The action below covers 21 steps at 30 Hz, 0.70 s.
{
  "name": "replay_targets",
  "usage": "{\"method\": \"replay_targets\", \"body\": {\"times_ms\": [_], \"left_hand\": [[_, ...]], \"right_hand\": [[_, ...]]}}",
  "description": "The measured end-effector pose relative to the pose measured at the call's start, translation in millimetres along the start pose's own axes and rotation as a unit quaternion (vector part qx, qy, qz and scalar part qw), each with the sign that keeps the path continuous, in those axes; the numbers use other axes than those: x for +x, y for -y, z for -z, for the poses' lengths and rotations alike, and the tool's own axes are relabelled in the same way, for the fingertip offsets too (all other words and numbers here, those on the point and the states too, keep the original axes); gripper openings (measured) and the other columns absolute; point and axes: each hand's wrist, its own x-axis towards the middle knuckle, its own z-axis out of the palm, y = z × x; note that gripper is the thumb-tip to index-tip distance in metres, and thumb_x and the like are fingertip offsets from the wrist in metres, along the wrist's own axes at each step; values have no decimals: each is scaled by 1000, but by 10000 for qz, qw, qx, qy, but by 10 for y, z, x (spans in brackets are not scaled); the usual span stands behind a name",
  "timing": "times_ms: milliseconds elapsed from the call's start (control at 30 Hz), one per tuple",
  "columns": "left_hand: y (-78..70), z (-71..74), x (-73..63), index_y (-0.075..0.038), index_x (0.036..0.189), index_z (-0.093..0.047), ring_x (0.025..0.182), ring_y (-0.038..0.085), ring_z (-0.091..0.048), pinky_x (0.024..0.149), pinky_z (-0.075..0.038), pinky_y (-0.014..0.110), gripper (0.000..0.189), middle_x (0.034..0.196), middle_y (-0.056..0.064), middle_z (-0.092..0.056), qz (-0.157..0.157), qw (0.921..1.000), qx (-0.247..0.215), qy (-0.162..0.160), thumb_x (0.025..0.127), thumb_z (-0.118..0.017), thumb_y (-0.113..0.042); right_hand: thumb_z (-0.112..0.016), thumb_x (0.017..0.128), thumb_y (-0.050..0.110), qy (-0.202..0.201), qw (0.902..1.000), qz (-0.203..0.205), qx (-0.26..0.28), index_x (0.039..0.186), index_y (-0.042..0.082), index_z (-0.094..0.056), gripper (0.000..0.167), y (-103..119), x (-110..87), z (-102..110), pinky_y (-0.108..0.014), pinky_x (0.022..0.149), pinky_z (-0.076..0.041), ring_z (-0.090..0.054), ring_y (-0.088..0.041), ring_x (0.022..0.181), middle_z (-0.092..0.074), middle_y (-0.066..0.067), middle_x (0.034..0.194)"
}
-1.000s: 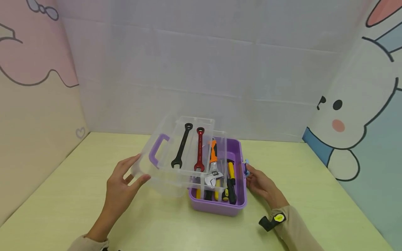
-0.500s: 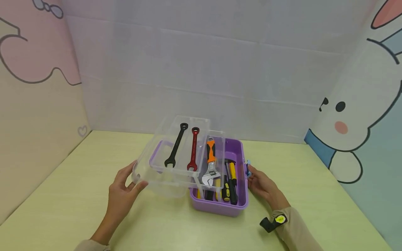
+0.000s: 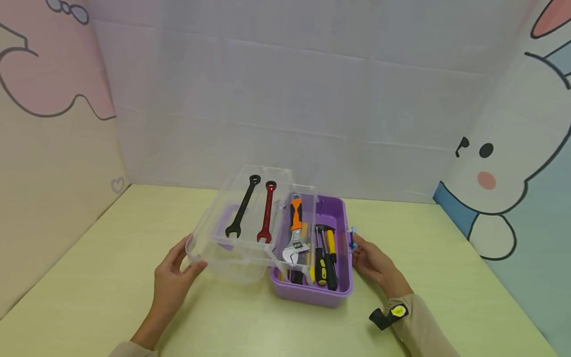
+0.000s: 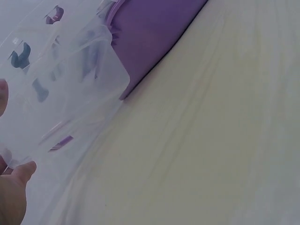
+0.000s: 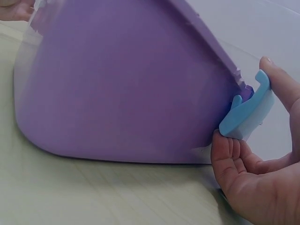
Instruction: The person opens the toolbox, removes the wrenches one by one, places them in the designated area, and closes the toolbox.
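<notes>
My left hand (image 3: 173, 277) grips the edge of the clear plastic lid (image 3: 202, 243) between thumb and fingers. The lid is swung out to the left of a purple toolbox (image 3: 308, 297), its purple handle (image 3: 223, 225) seen through the plastic. Clear trays linked to the box carry a black wrench (image 3: 243, 206), a red wrench (image 3: 267, 210) and an orange-handled adjustable wrench (image 3: 296, 215). At the box's right side, my right hand (image 3: 376, 263) pinches a light blue latch (image 5: 248, 110), thumb above and fingers below.
Inside the box lie several tools, among them a black-and-yellow screwdriver (image 3: 320, 270); the trays partly cover them. The box stands on a pale yellow-green table (image 3: 250, 327). A white wall (image 3: 276, 99) rises behind, with cartoon-printed panels at both sides.
The lid has swung further left and down with my left hand on it. The trays and their wrenches have shifted left, uncovering more of the box. My right hand stays at the latch.
</notes>
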Motion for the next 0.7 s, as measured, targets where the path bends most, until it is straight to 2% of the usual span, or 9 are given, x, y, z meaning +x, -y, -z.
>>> {"method": "replay_targets", "body": {"times_ms": [133,267,367,500,600,700], "left_hand": [[34,-9,-28,7,140,-37,116,-13,-49,87,-50,7,71,131,-17,-51,299,9991,292,116,76,-70,14],[51,-24,-39,2,144,-33,114,-21,-43,87,-49,6,81,142,1,-42,612,9941,848,288,75,-75,8],[58,-39,-37,1,144,-34,112,-23,-43,85,-50,5,81,143,8,-39,834,9906,1034,318,75,-76,5],[62,-40,-30,2,142,-36,105,-23,-46,81,-53,7,78,139,7,-41,1071,9874,1119,326,75,-77,3],[62,-20,-32,3,141,-38,100,-22,-48,78,-53,7,76,140,17,-44,1229,9838,1260,325,75,-77,1],[61,-4,-30,2,139,-41,105,-9,-55,77,-52,5,74,140,25,-45,1393,9780,1519,324,75,-78,-3]], "right_hand": [[-44,102,21,126,9999,5,25,93,14,-61,20,12,1,43,-19,81,-52,-60,-7,89,-66,3,93],[-46,101,21,131,9999,15,29,94,13,-59,17,15,0,60,-19,82,-52,-59,-7,91,-65,2,94],[-45,101,21,81,10000,-13,42,94,14,-59,17,14,-1,65,-18,82,-52,-59,-7,91,-65,2,94],[-43,102,21,33,9999,-46,83,92,14,-60,21,10,4,71,-18,81,-53,-60,-7,90,-65,2,93],[-42,102,21,75,9999,-58,100,92,15,-61,22,12,7,73,-18,81,-53,-60,-7,89,-65,3,93],[-41,103,21,113,9999,-59,84,92,15,-61,23,18,12,70,-18,80,-52,-59,-6,89,-65,3,92]]}}
